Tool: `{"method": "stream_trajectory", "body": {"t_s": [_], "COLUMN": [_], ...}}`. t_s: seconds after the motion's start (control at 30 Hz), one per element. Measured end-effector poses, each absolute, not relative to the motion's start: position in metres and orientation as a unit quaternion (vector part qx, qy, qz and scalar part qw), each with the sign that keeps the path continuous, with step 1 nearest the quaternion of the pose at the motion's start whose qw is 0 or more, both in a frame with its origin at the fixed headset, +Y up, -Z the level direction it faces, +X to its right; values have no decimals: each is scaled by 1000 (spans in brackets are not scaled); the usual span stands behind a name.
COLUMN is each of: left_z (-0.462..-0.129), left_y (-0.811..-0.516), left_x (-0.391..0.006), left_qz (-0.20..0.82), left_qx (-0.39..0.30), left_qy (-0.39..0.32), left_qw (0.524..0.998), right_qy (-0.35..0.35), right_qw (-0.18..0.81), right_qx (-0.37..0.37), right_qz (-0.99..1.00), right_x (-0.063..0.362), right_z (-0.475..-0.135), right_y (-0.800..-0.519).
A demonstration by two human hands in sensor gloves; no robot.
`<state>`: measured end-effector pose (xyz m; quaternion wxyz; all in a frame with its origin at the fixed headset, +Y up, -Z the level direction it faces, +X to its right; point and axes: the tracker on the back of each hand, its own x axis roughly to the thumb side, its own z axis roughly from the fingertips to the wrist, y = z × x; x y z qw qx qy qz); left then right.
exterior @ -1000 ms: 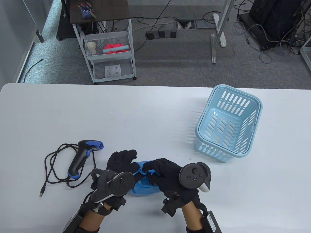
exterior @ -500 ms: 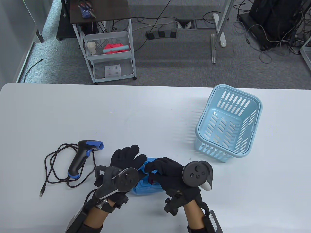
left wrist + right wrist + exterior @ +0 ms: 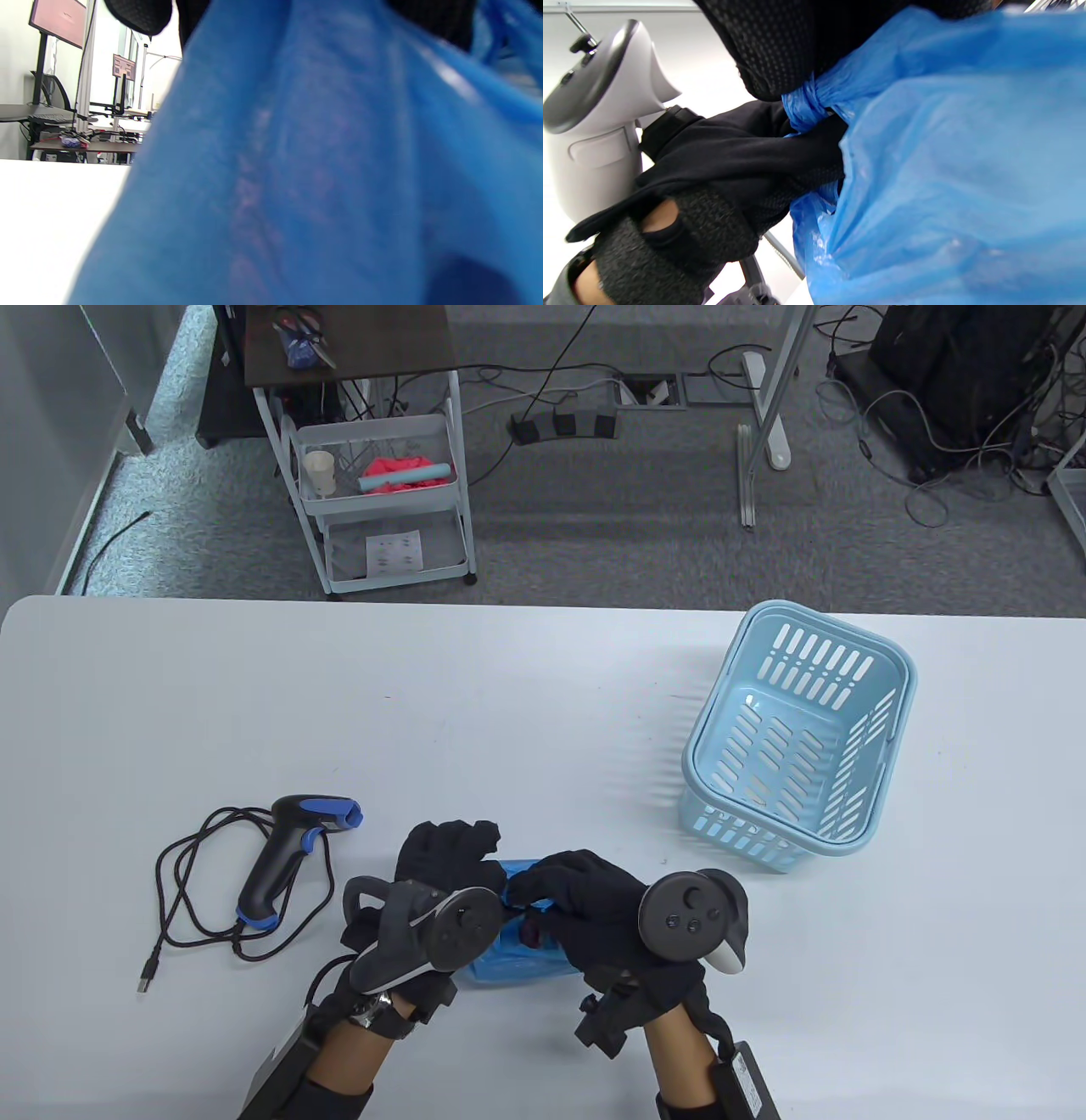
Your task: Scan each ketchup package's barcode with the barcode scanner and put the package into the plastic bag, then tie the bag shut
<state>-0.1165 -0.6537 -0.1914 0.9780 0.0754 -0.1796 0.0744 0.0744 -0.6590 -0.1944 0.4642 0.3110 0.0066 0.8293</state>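
The blue plastic bag (image 3: 517, 959) lies on the white table (image 3: 509, 712) near the front edge, between my two hands. My right hand (image 3: 524, 897) pinches the bag's twisted neck (image 3: 806, 106) from above. From the left, my left hand (image 3: 475, 857) has its fingers (image 3: 814, 140) curled in around that same twisted strand. The bag (image 3: 322, 169) fills the left wrist view. A dark red shape (image 3: 533, 935) shows faintly through the plastic; the ketchup packages cannot otherwise be seen. The black and blue barcode scanner (image 3: 284, 861) lies left of my hands with its cable coiled beside it.
A light blue slotted basket (image 3: 882, 683) stands at the right of the table, with a small scrap at its bottom. Beyond the far edge are a white trolley (image 3: 382, 475), cables and desk legs on grey carpet.
My left hand has shifted right toward the right hand, and its spread fingers have curled in at the bag's neck. The right hand kept its pinch and barely moved.
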Motion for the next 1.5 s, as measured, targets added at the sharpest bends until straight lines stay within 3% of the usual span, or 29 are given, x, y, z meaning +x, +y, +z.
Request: {"method": "stream_trajectory", "body": {"t_s": [0.27, 0.93, 1.5], "left_z": [-196, -194, -192], "left_y": [-656, -652, -642], "left_x": [-119, -137, -133], "left_qz": [112, 282, 294], "left_qx": [56, -37, -16], "left_qy": [-170, -217, -203], "left_qw": [978, 934, 934], "right_qy": [29, -14, -27], "right_qw": [446, 384, 376], "right_qx": [322, 278, 271], "right_qz": [835, 881, 886], "right_x": [79, 78, 82], "right_z": [-196, -198, -198], "right_y": [-659, -662, -661]}}
